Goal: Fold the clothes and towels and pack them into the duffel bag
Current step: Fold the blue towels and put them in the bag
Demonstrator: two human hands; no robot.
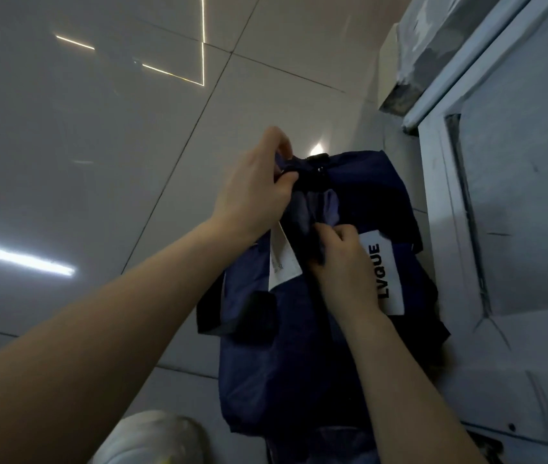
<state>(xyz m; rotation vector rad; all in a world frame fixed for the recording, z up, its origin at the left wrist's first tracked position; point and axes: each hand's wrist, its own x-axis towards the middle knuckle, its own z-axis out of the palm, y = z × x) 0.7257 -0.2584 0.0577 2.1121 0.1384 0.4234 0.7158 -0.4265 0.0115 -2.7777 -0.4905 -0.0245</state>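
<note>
Duffel bag [299, 329], navy, lies on the tiled floor [98, 145] beside a white door [517, 229]. The left hand [252, 192] pinches fabric at its far end; the right hand [343, 259] pinches the top seam mid-bag. The bag looks full and nearly closed, so packing seems almost finished. White label [384, 272] reads LVGUE.

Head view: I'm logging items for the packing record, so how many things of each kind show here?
Duffel bag: 1
White labels on the bag: 2
Hands gripping the bag, left and right: 2
White shoe: 1
Total: 6
</note>
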